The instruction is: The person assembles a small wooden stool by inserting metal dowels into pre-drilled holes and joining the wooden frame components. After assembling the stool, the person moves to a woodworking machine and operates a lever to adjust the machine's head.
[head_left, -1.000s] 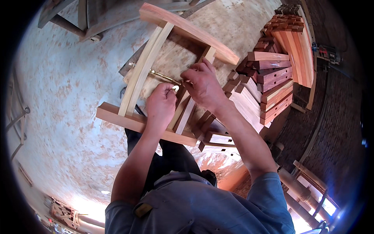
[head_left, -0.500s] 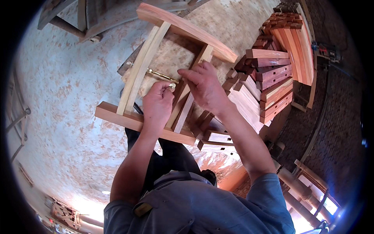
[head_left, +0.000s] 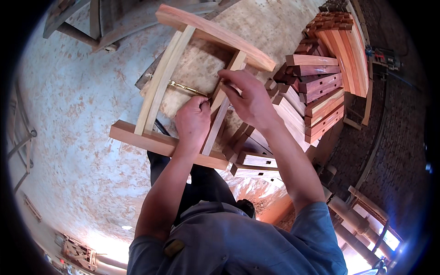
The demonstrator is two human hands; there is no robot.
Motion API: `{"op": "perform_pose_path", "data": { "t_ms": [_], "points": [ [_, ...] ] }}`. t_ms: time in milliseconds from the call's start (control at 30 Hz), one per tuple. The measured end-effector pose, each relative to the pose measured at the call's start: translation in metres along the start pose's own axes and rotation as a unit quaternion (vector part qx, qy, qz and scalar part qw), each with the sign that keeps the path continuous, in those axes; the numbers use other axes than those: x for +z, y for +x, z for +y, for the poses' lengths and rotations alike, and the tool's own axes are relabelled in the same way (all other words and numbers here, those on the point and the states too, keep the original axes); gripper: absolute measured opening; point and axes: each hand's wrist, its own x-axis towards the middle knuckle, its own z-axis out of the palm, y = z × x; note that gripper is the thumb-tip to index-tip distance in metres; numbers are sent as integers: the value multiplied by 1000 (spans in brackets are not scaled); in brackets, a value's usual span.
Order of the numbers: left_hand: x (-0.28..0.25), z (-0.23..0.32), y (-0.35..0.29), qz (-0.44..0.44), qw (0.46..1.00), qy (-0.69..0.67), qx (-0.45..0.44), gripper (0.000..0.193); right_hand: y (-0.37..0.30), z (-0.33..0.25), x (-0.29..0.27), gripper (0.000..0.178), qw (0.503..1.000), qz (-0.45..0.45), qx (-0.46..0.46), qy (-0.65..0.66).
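A pale wooden frame [head_left: 215, 30] of joined rails lies in front of me over a brown-stained board. A slim brass rod [head_left: 187, 87] crosses its opening, with one end at the left rail and the other near the middle rail. My left hand [head_left: 192, 121] is closed in a pinch at the rod's near end, against the middle rail; what its fingertips hold is hidden. Higher on that same rail, my right hand [head_left: 252, 98] has its bent thumb and forefinger over the wood, gripping it.
Stacked reddish wooden pieces [head_left: 322, 85], some with square holes, stand close on the right. Taller stacked boards [head_left: 346, 59] rise behind them. Dark wooden framework [head_left: 98, 25] is at the far left. The pale floor [head_left: 87, 119] is mottled with brown stains.
My left hand has moved slightly right and in against the middle rail, and the small round pale piece at its fingertips is now hidden. My right hand has shifted up the rail.
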Motion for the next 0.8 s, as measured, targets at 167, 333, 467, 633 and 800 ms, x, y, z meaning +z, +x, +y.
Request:
{"op": "perform_pose_path", "data": {
  "t_ms": [167, 333, 467, 633, 800],
  "points": [
    [-1, 1, -3, -11, 1000, -12, -5, 14, -37, 25, -7, 21, 983, -27, 150, 104],
    [0, 2, -5, 7, 999, 12, 44, 14, -61, 32, 1, 19, 934, -2, 276, 225],
    [2, -4, -3, -2, 997, -17, 80, 15, -58, 34, 4, 22, 933, -7, 283, 224],
    [-6, 0, -5, -48, 996, 9, 77, 20, -39, 29, -3, 24, 969, -13, 198, 147],
    [-8, -1, -8, -60, 995, -47, 66, 22, -14, 19, -10, 23, 975, -34, 183, 126]
  ]
}}
